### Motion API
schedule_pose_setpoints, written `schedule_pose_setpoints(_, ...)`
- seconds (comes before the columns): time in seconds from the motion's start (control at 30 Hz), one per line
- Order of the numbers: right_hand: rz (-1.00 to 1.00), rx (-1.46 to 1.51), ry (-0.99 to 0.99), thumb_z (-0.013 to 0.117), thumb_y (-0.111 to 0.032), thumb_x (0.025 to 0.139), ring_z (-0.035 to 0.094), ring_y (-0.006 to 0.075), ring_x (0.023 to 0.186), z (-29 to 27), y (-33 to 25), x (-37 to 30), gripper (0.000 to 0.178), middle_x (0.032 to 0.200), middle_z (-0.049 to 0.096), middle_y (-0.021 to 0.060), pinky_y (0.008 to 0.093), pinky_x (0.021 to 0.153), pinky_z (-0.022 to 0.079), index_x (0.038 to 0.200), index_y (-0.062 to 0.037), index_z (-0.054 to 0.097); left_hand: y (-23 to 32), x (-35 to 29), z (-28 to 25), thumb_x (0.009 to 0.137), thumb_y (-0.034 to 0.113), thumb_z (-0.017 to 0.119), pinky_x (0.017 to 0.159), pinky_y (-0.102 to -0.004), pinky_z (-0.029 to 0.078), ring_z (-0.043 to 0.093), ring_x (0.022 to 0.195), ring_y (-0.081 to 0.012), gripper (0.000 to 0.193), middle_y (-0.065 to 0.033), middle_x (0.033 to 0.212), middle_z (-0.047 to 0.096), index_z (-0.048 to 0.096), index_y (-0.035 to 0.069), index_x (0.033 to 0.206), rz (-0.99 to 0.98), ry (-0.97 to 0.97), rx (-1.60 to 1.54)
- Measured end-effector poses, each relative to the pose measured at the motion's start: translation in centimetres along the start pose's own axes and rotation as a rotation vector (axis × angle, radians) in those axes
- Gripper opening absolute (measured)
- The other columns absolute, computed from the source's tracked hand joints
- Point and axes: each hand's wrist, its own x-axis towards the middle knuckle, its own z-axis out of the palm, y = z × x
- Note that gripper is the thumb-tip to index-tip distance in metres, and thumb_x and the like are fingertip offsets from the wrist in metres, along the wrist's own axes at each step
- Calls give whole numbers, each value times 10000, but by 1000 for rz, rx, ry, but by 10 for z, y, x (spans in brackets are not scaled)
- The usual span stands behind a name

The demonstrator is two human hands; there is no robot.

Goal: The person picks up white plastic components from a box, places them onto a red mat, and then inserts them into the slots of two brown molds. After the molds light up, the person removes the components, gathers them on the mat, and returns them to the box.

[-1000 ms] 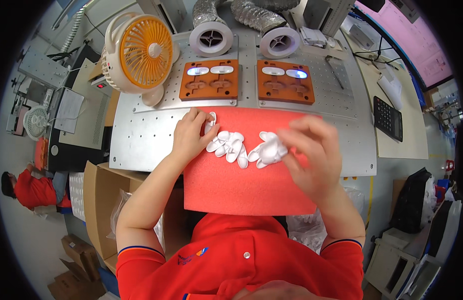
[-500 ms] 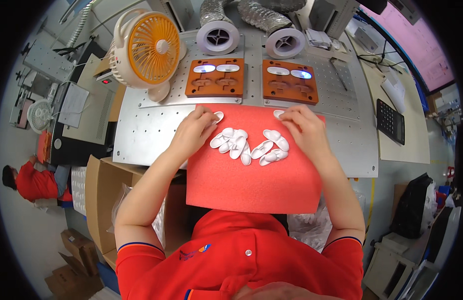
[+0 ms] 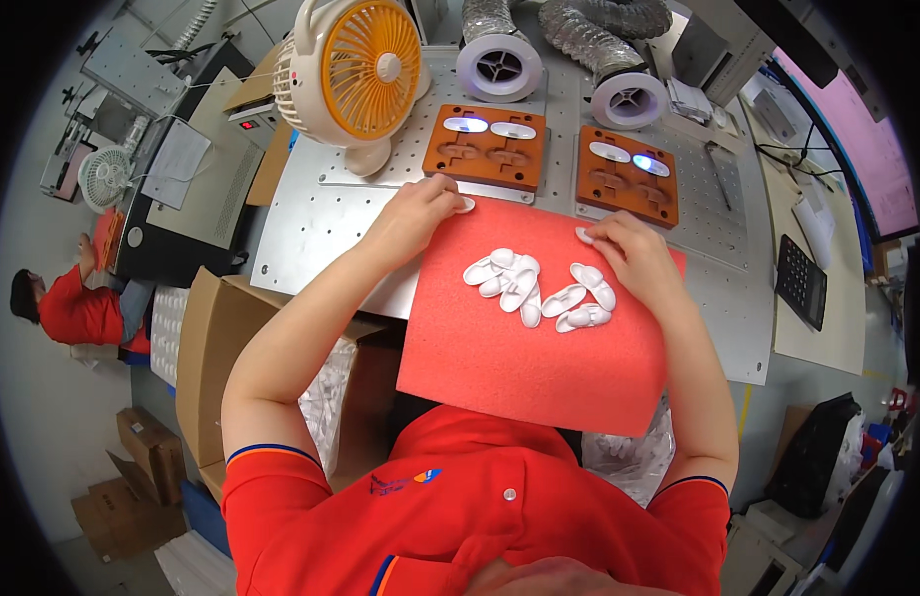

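Left hand (image 3: 417, 217), right hand (image 3: 627, 254), far mat (image 3: 531, 366) edge between

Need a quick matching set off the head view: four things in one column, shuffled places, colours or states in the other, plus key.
1. Left hand
2. Right hand
3. Desk fan
4. Calculator

A. Black, lying on the cream surface at the right
B. Touching one white piece, towards the right side of the red mat
C. Orange grille, standing left of both brown blocks
D. Touching another white piece, near the mat's far left corner

Pairs: 1-D, 2-B, 3-C, 4-A
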Motion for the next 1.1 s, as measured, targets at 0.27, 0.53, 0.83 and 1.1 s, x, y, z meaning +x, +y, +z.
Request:
schedule_pose_setpoints(0.27, -59, -567, 283, 628, -97, 842, 614, 220, 932, 12, 41, 45, 186, 1019, 672, -4, 354, 800, 491, 1016, -117, 693, -23, 46, 21, 820, 37, 527, 832, -375, 431, 582, 944, -268, 275, -68, 1027, 593, 623, 103, 1070, -60, 230, 81)
schedule_pose_setpoints(0.53, -169, -442, 361, 645, -191, 852, 594, 198, 960, 5, 9, 20, 257, 1049, 669, 13, 334, 832, 469, 1098, -117, 660, -5, 36, 11, 811, 66, 593, 933, -419, 419, 568, 1079, -285, 396, -92, 1160, 610, 588, 104, 1205, 18, 291, 49)
schedule_pose_setpoints(0.83, 371, 118, -197, 671, -213, 828, 596, 150, 745, -12, -18, -13, 269, 937, 655, 64, 283, 684, 484, 1047, -55, 666, 66, 33, -14, 837, 262, 690, 769, -346, 473, 592, 871, -224, 350, -84, 924, 609, 649, 84, 1136, -170, -456, -623)
schedule_pose_setpoints(1.1, 131, -5, 56, 617, -151, 873, 602, 231, 929, -24, 9, -29, 191, 1032, 637, 70, 322, 823, 473, 1038, -61, 655, 55, 32, -5, 806, 277, 716, 784, -356, 485, 606, 894, -244, 381, -109, 971, 606, 670, 79, 1128, -156, -385, -587)
